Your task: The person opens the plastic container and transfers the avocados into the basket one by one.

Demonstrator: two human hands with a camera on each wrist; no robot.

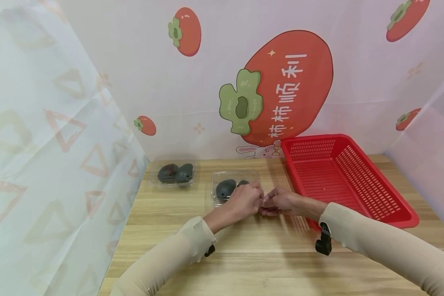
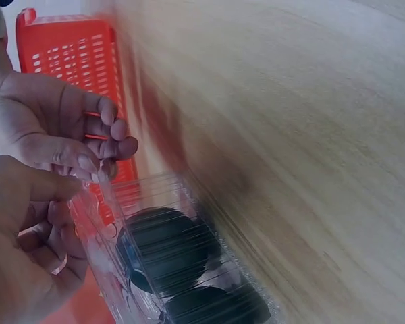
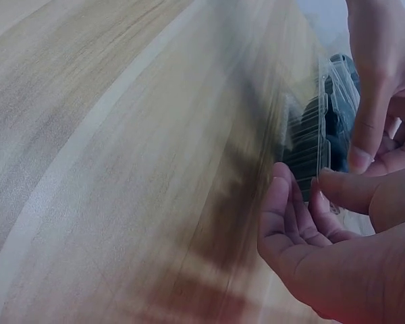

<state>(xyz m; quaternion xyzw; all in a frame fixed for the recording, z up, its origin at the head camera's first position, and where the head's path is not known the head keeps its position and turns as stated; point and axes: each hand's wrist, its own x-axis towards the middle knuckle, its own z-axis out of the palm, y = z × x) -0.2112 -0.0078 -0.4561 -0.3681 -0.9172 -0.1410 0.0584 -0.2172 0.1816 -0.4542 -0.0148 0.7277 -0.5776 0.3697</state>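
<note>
A clear plastic clamshell box [image 1: 234, 175] with dark avocados [image 1: 226, 189] in it lies on the table in front of me. My left hand [image 1: 245, 199] reaches over its right end, thumb and fingers curled at the box's rim. Meeting it there, my right hand [image 1: 282, 200] pinches the corner of the rim between thumb and index finger. In the left wrist view the ribbed box wall [image 2: 148, 192] runs right up to both sets of fingertips. The right wrist view shows both thumbs close together at the rim [image 3: 324, 145].
Another clear box [image 1: 192, 181] with two dark avocados [image 1: 168, 173] stands at the back left. A red plastic basket [image 1: 355, 164] is on the right, close to my right forearm. Printed sheets form a back wall [image 1: 207, 90] and side walls around the wooden table [image 1: 244, 267].
</note>
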